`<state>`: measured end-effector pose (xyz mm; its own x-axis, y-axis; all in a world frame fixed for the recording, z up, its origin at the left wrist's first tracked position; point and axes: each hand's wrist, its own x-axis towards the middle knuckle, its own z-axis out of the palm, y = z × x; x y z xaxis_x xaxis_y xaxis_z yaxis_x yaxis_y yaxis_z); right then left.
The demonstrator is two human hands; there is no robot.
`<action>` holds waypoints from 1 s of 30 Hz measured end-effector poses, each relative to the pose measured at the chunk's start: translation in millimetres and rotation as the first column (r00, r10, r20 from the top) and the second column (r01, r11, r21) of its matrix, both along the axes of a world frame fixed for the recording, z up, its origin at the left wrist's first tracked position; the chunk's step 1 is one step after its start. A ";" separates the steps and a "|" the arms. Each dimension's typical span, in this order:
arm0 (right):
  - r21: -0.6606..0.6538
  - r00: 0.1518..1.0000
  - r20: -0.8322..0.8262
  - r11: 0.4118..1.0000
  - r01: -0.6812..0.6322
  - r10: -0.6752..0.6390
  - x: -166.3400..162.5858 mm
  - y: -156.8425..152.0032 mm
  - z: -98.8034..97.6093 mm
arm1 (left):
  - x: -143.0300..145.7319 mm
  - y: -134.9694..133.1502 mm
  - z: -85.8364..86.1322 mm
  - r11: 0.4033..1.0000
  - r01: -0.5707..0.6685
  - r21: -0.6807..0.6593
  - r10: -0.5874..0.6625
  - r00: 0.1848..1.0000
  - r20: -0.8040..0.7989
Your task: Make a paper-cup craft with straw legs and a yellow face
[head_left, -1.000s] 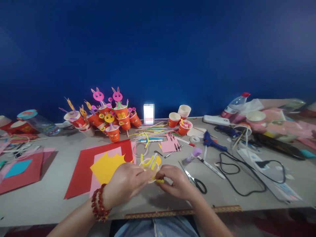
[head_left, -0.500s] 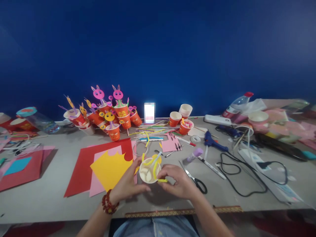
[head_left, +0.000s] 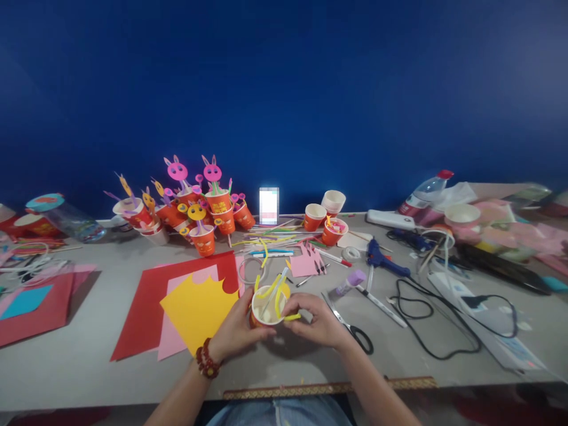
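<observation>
My left hand (head_left: 236,331) wraps around the side of a small orange paper cup (head_left: 267,309) that stands upright near the table's front edge. Yellow strips and a pale straw stick out of the cup's white inside. My right hand (head_left: 317,320) is closed on the cup's right rim, pinching a yellow strip (head_left: 290,317) that bends outward there. A red bead bracelet circles my left wrist.
Yellow, pink and red paper sheets (head_left: 195,305) lie left of the cup. Scissors (head_left: 352,329), a glue stick (head_left: 350,281), a pen, a blue glue gun (head_left: 382,258) and black cables lie to the right. Finished cup figures (head_left: 195,204) and spare cups (head_left: 326,216) stand at the back.
My left hand slid from over the cup's top down to its side, uncovering the opening. The cup now stands more upright and shows its orange wall. My right hand stayed at the rim.
</observation>
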<state>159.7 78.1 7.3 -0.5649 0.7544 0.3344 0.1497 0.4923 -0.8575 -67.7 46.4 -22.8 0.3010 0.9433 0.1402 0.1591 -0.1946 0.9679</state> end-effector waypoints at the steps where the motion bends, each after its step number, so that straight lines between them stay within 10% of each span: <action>1: -0.016 1.000 0.002 1.000 -0.003 0.003 -0.2 3.1 -1.6 | 0.5 0.7 -1.8 1.000 -0.009 -0.016 0.009 1.000 0.012; 10: -0.316 0.982 -0.179 0.942 -0.112 0.056 -5.8 19.2 -24.0 | 2.4 -4.0 -33.2 0.970 -0.164 -0.178 0.176 0.983 0.052; 18: -0.570 0.937 -0.347 0.787 -0.238 0.032 -0.4 13.7 -47.2 | 14.9 -5.4 -32.0 0.971 -0.017 -0.237 0.052 0.988 0.146; 30: -0.497 0.943 -0.324 0.835 -0.235 0.072 4.2 13.4 -39.5 | 17.3 -16.1 -49.7 0.992 -0.064 -0.110 0.067 0.998 0.022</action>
<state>163.9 91.5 -32.2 -0.6316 0.7715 0.0774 -0.1756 -0.0452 -0.9834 -50.3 30.2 -72.5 0.2358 0.9709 0.0420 0.1431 -0.0774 0.9867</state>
